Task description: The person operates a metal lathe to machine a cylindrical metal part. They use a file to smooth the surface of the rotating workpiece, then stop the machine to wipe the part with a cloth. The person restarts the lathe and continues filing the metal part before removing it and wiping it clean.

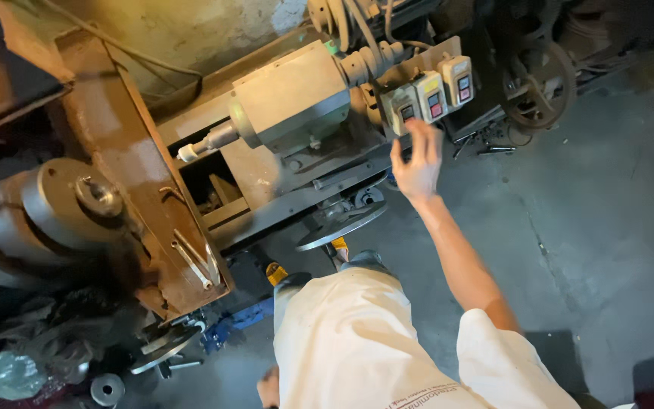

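My right hand is stretched out with its fingers apart, the fingertips just under the left of three pale switch boxes mounted on a board on an old lathe. Each box has a dark and a red button. The hand holds nothing. Only a small part of my left hand shows at the bottom edge, beside my white shirt; its fingers are hidden. My dark shoes stand close to the machine's base.
A rusty stepped pulley sits at the left. A handwheel juts out near my feet. A spoked belt wheel stands at the back right. Loose tools lie on the concrete floor, plastic bags at bottom left.
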